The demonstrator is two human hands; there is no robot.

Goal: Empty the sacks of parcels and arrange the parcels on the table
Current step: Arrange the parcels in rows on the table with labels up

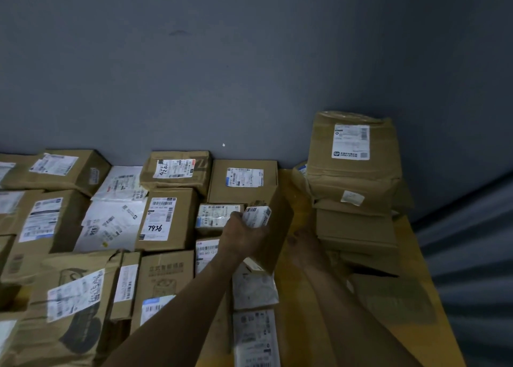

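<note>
My left hand (244,233) grips a small brown cardboard box (273,227) with a white label at its top, tilted on edge above the yellow table (294,297). My right hand (305,244) lies to the right of that box, fingers spread on or near its side; it is dim and blurred there. Rows of labelled cardboard parcels (166,219) and white mailer bags (113,222) cover the table to the left, right up to the wall. Two white-labelled packets (254,289) lie below the held box.
A stack of brown parcels (355,172) stands at the table's far right corner against the grey wall (222,61). More flat cardboard (388,297) lies in front of that stack. A ribbed shutter (472,255) runs along the table's right edge.
</note>
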